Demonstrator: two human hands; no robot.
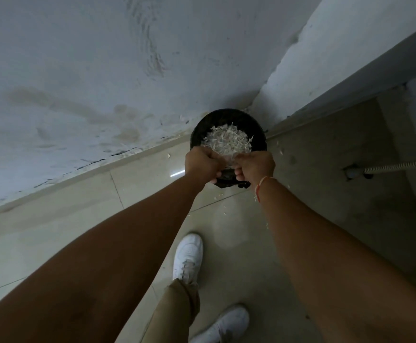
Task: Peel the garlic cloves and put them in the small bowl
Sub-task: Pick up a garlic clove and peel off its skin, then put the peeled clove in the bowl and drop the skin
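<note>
Forearms nearest. Left hand (203, 164) and right hand (255, 167): fingers curled, gripping something dark over black bin (197, 134). Garlic skins (226, 142) just beyond fingers. Tip slowly, stay over bin; flakes scatter easily. No cloves or bowl visible.

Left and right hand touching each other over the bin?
Cannot tell. In the head view the left hand and right hand grip something dark above the bin; the spot between them is too blurred.
</note>
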